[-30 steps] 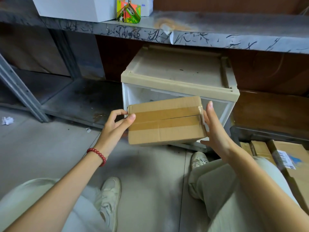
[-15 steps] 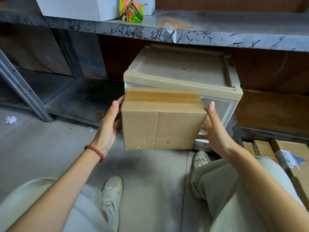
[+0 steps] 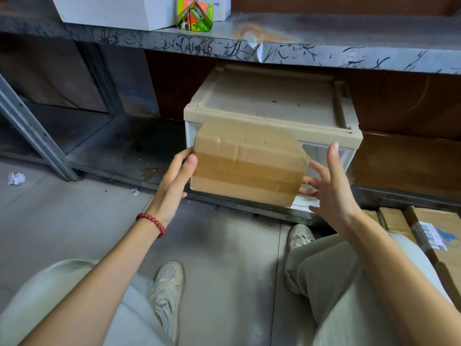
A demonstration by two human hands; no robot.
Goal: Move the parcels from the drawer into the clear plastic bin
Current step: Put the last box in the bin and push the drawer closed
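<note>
Parcel (image 3: 247,163) in mid-air just before the drawer (image 3: 329,134), my left hand (image 3: 174,181) pinching its left end to carry it, my right hand (image 3: 331,193) spread wide, fingertips steadying the other end.

Head view, forward-down, seemingly near the parcel (image 3: 247,163)

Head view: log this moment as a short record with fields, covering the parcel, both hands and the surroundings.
held item: parcel, taped cardboard, off the floor in front of the drawer unit
left hand: grips the parcel's left edge, thumb on the front face
right hand: fingers straight and spread, fingertips at the parcel's lower right corner
unit: beige top, clear front, under the metal shelf
nearby: more cardboard boxes at lower right
</note>
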